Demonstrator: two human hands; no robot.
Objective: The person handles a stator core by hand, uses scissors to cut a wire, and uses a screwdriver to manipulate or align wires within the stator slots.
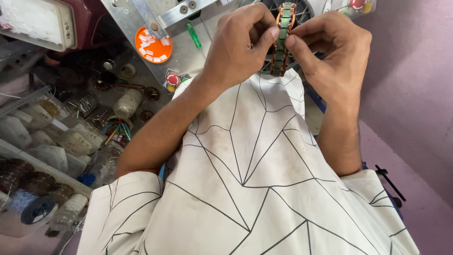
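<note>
A ring-shaped motor stator [282,38], wound with copper wire and fitted with green insulating pieces, is held edge-on in front of the chest, so that its rim faces the camera and the windings along that rim can be inspected or worked on. It is gripped from both sides: the left hand [238,45] is closed around its left flank, with thumb and forefinger pinched against a green segment near the middle of the rim, while the right hand [332,49] is pinched on the opposite flank at the same height, its remaining fingers curled behind. Held this way, the part is steadied between the two hands and nothing rests on the bench. Below the hands, a white shirt [255,179] with thin black lines fills most of the view. To the left, a green-handled screwdriver [194,37] lies on a grey metal machine panel [137,19], close enough to be picked up, beside an orange disc [153,45] scattered with small white tags. Further left, a cluttered shelf [56,137] is seen with spools, small wound coils and white plastic parts. A pinkish wall [415,85] is seen at the right.
</note>
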